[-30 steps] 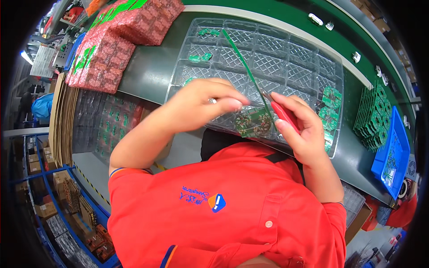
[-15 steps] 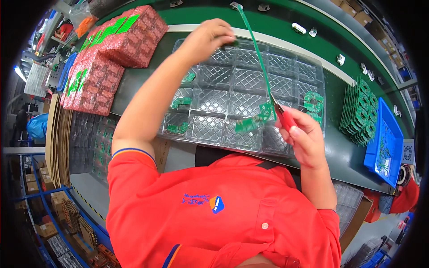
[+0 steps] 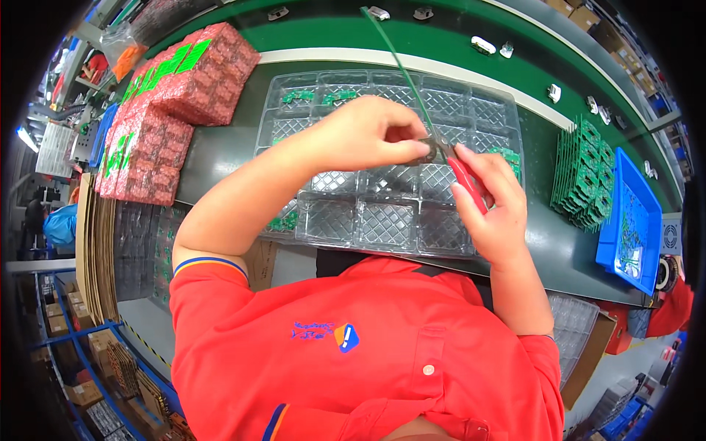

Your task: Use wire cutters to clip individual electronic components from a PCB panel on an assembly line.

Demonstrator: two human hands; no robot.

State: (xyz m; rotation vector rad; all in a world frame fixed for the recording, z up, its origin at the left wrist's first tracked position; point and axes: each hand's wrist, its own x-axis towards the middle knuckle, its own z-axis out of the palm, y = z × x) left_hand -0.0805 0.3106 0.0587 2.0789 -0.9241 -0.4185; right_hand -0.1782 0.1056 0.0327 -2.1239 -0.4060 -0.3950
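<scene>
My left hand [image 3: 368, 136] pinches a small dark piece [image 3: 425, 152] right at the jaws of the red-handled cutters [image 3: 467, 180]. My right hand [image 3: 494, 209] grips the cutters' handles. A long thin green strip [image 3: 393, 55] rises from the cutter jaws toward the far edge. Both hands hover over a clear plastic compartment tray [image 3: 382, 228]. Small green circuit boards lie in a few of its cells, at the near left [image 3: 285, 220], the far left [image 3: 298, 95] and the right [image 3: 507, 154].
Stacks of green circuit boards [image 3: 581, 176] stand right of the tray beside a blue bin [image 3: 625, 220]. Red bubble-wrap packs [image 3: 184, 73] with green boards lie at the left. A green conveyor belt [image 3: 441, 37] runs along the back. Cardboard sheets [image 3: 92, 250] stand at the left.
My left hand went out to the tray's far left cells, then came back to the cutter jaws. The right hand with the cutters and strip stayed over the tray.
</scene>
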